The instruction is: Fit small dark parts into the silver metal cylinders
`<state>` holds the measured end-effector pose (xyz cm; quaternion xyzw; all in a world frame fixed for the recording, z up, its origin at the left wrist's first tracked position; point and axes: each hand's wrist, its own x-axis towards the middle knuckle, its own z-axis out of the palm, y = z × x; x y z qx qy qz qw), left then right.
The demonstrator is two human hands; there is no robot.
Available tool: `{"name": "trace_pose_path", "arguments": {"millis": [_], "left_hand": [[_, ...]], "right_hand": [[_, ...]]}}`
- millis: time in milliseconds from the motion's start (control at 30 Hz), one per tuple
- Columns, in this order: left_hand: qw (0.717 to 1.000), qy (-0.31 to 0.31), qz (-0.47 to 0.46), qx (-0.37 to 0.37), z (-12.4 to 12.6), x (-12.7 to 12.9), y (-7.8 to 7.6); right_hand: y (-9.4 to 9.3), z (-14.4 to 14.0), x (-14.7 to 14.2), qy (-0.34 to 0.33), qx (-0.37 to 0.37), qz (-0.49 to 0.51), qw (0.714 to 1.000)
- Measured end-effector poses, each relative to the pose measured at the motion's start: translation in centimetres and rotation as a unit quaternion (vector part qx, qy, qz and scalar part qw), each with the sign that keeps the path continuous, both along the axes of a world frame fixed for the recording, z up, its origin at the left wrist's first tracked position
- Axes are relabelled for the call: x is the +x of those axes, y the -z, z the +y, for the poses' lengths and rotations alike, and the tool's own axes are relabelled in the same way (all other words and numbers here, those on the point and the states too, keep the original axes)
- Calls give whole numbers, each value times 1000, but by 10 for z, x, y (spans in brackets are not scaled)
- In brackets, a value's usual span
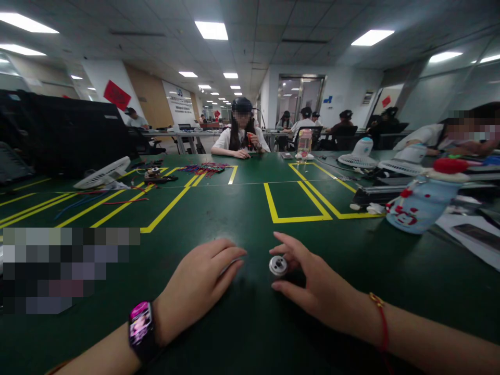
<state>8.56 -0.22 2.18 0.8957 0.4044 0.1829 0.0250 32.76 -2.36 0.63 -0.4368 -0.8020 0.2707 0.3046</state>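
Observation:
A small silver metal cylinder (278, 265) with holes in its top face stands upright on the green table. Around it my right hand (308, 276) is open, thumb in front and fingers behind, the index finger raised. Whether the fingertips touch the cylinder I cannot tell. To the left of it, apart, my left hand (203, 276) is closed, thumb and fingers brought together. A thin greyish edge shows between them, mostly hidden, too little to name. A watch (141, 325) sits on my left wrist and a red bracelet (383, 325) on my right.
Yellow tape lines (300, 219) mark the green table (219, 208). Beyond lie bundled coloured wires (205, 167) and a white fan (103, 174). A blue snowman-patterned bottle (420, 203) stands right, near a phone (478, 237). Across the table sits a person (240, 133); another leans in at right.

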Motion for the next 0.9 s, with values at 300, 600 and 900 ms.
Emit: {"name": "trace_pose_path", "arguments": {"millis": [300,600,900], "left_hand": [[981,30,-186,-48,-4,60,-28],[972,23,-204,-111,-5,59,-21],[982,28,-115,-146,-2,40,11]], "right_hand": [[3,-2,4,1,-29,47,998],[8,-2,3,5,-23,64,998],[11,-5,3,22,48,6,999]]}}
